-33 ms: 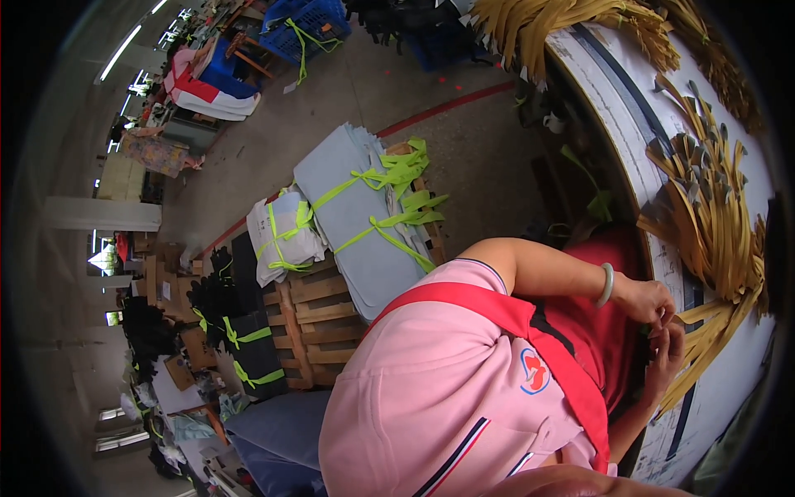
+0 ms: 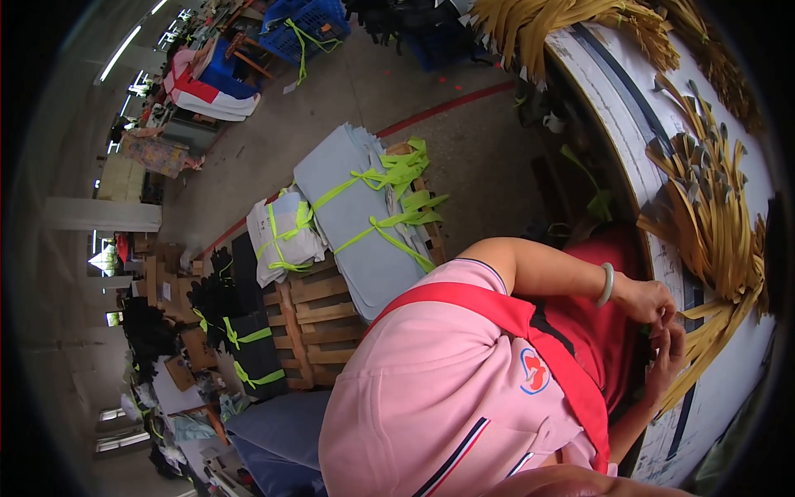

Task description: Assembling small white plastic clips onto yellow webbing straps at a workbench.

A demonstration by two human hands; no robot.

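Note:
My left hand (image 2: 648, 301), with a pale bangle (image 2: 607, 284) at its wrist, is closed in a pinch at the table's edge. Just below it my right hand (image 2: 667, 356) has its fingers bent, and the fingertips of both hands meet. Whatever sits between them is too small and too hidden to name. Close beside the fingers, a bundle of yellow-tan straps (image 2: 710, 340) trails over the white table (image 2: 719, 422). More tan straps with grey ends (image 2: 696, 199) lie fanned out farther along.
Another heap of tan straps (image 2: 530, 25) hangs over the table's far edge. To my left, grey sheets (image 2: 352, 215) tied with lime strips and a white tied bundle (image 2: 281, 236) rest on a wooden pallet (image 2: 319, 315). A blue crate (image 2: 305, 29) and a co-worker (image 2: 195, 79) are farther off.

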